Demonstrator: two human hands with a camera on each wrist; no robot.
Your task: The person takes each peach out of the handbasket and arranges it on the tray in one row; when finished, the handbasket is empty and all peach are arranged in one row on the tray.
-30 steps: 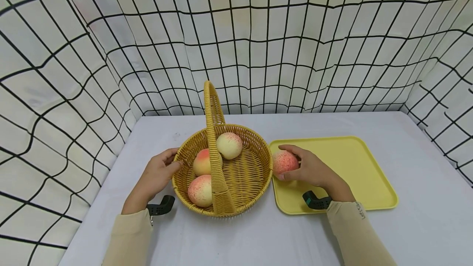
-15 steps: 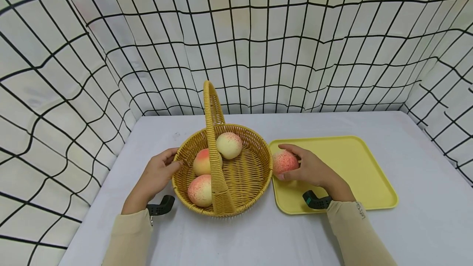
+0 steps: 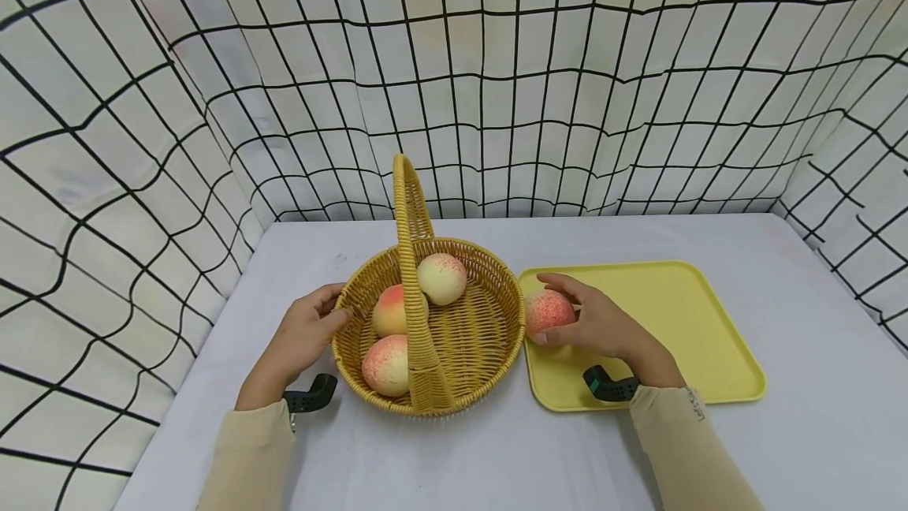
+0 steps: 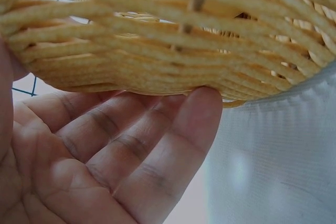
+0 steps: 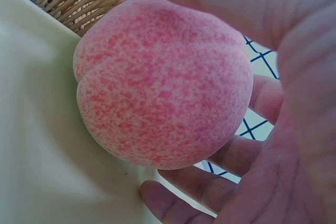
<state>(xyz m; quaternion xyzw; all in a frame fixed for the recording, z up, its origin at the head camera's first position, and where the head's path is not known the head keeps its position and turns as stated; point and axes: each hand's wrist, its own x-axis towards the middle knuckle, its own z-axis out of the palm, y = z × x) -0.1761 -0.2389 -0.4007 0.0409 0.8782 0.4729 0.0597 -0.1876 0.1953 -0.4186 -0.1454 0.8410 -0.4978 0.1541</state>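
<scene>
In the head view my left hand [image 3: 301,337] grips the left side of a wicker basket [image 3: 474,341], its thumb at the rim. The left wrist view shows the fingers [image 4: 163,166] under and against the basket's woven wall [image 4: 147,61]. My right hand [image 3: 603,328] holds a pink-speckled peach [image 3: 549,314] between thumb and curled fingers. This peach [image 5: 163,87] sits at the left end of a yellow tray [image 3: 674,330], right beside the basket. Inside the basket lie three more peaches: one at the back [image 3: 442,280], a middle peach [image 3: 388,312] partly behind the handle, and a front peach [image 3: 385,366].
The basket's tall arched handle [image 3: 418,314] rises over its middle. A white cloth [image 3: 482,464] covers the table. White walls with a black grid [image 3: 482,101] enclose the back and both sides.
Both hands, the basket and the peaches keep their places. The whole head view has shifted very slightly.
</scene>
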